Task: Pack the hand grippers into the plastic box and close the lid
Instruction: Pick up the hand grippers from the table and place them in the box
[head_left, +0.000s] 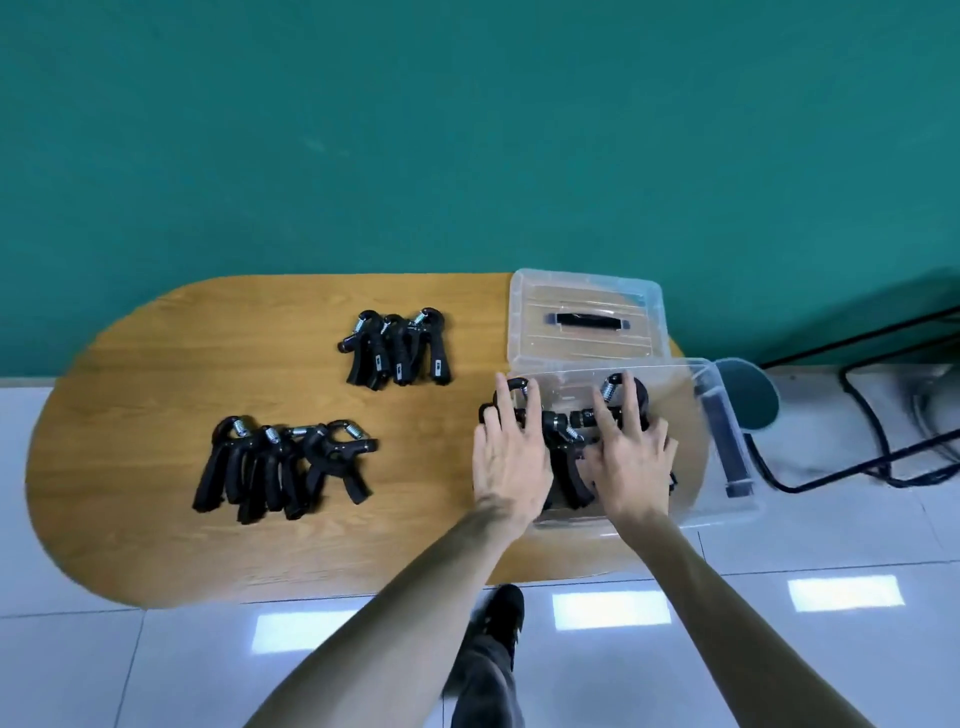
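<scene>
We are mid-way through packing. Both hands are down in the plastic box (727, 452), which sits at the right end of the wooden table (156, 364). Our left hand (511, 457) lies with straight, spread fingers on the hand grippers in the box (563, 441), at the left wall. Our right hand (631, 457) does likewise nearer the middle, fingers straight and apart. Neither hand clamps on anything that we can see; both press or settle the load. Thumbs are partly hidden, so a light pinch underneath cannot be ruled out.

Stock not yet packed: a near pile of grippers (283, 467) on the left of the table, and a far pile (397, 345) toward the middle back. Both lie well apart from the box.

The lid (587, 317) lies flat on the table just behind the box, touching or nearly touching its back rim, black handle up.

Step in hand, as we judge it: levelling the first batch so that more will fit.

Next move calls for lifting both hands out, reaching left to one pile, and gathering several grippers at once. Handles and springs interlock, so stragglers may drop. The lid waits until both piles are in.
</scene>
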